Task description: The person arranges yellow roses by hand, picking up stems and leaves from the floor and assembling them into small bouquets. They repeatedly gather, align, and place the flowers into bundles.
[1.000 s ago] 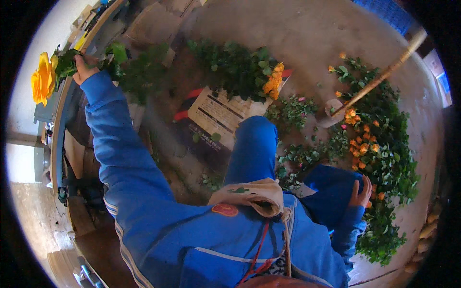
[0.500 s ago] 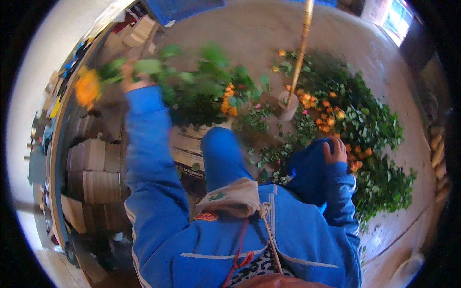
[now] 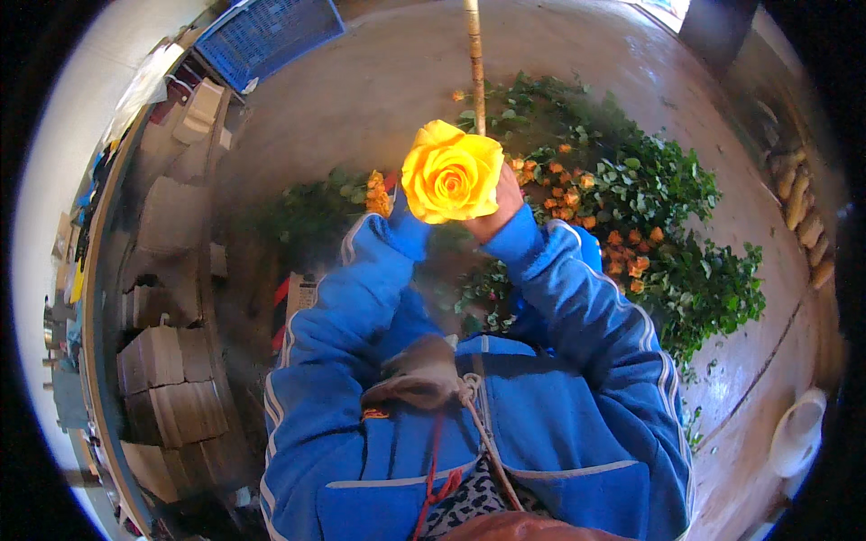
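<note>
A large open yellow rose [image 3: 451,171] faces me, held up before my chest. My right hand [image 3: 501,203] is closed just behind the bloom, at its lower right; the bloom covers its fingertips. The left sleeve [image 3: 408,236] reaches up to the flower from the other side, but the bloom hides the hand and its fingers. The stem cannot be seen. Beyond my right arm lies a big heap of cut orange roses [image 3: 570,194] with thick green leaves [image 3: 667,185]. A smaller bunch of orange roses [image 3: 378,194] lies beyond the left sleeve.
An upright bamboo pole [image 3: 475,72] stands right behind the rose. Flattened cardboard boxes [image 3: 176,361] are stacked on a shelf along the left. A blue plastic crate [image 3: 266,41] sits at the far left, and a white container [image 3: 798,433] at the right edge.
My left arm has swung from the far left to the middle, and the yellow rose now stands upright toward me. My right hand has left my knee and joined it at the flower.
</note>
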